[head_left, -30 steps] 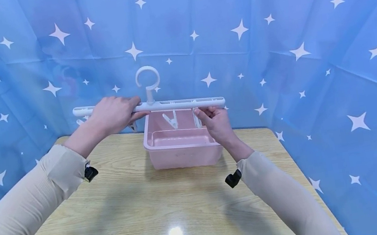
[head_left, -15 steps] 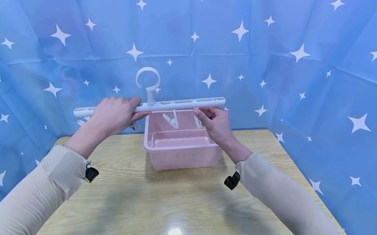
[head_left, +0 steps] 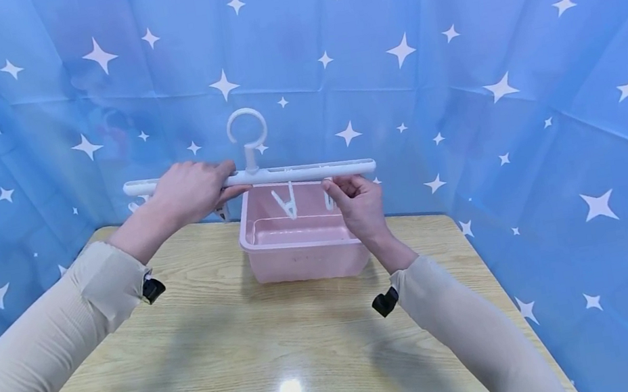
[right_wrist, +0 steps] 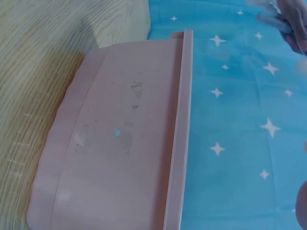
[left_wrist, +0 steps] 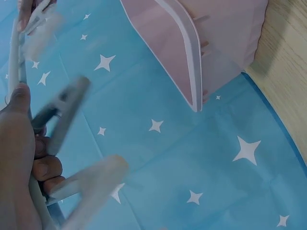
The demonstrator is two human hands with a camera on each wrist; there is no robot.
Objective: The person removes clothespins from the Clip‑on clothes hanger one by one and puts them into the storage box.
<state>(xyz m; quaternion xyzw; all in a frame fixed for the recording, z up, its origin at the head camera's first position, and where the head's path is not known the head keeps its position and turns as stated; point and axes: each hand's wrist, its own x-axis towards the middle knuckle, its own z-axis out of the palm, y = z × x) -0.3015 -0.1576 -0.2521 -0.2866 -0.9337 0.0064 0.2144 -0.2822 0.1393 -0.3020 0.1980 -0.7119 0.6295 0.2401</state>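
A white clip hanger with a round hook is held roughly level above a pink plastic basin. My left hand grips its bar left of the hook, fingers curled round it in the left wrist view. On the right, my right hand pinches a white clip under the bar, its fingers covering most of it. Another clip hangs free between the hands. Two more clips hang near my left hand, a grey-looking clip and a blurred pale clip.
The basin stands at the back of a wooden table, against a blue curtain with white stars. Black wrist cameras sit at both cuffs. In the right wrist view, the basin's outer wall shows marks.
The hanger bar has turned slightly, so less of its slotted top shows. The free clip has swung a little. Both hands stay almost in place; less of the pinched clip shows.
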